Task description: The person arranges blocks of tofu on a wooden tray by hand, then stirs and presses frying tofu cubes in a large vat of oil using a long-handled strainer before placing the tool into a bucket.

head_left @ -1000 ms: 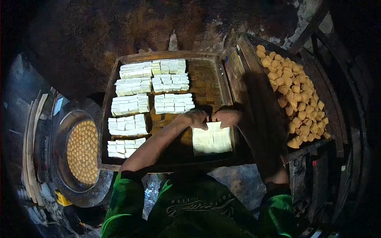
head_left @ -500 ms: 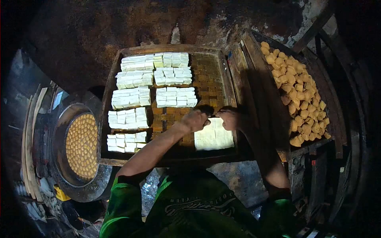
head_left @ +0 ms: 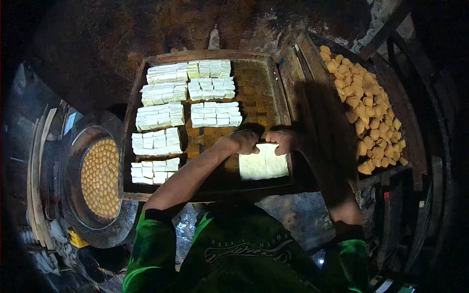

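Note:
A white slab of tofu [head_left: 264,163] lies at the near right of a wooden tray, with faint lines running across it. At its far edge both hands are closed, thumbs toward each other. My left hand [head_left: 243,141] sits by the slab's far left corner, and my right hand [head_left: 282,140] is by the far right corner. A thin dark strip shows between the hands along that edge; its kind cannot be made out. Left of the hands, cut tofu blocks [head_left: 216,115] stand in tidy groups on the tray's woven base [head_left: 256,93].
The tray's wooden rim [head_left: 210,198] borders the work. To the right, a wooden bin [head_left: 312,63] holds a heap of golden-brown pieces [head_left: 373,115]. At left stands a large round pan [head_left: 75,195] with many similar pieces [head_left: 100,180]. Wooden poles [head_left: 36,180] lean beyond it.
The hands have moved slightly and now sit more level with each other at the slab's far edge. The whole view has shifted a little.

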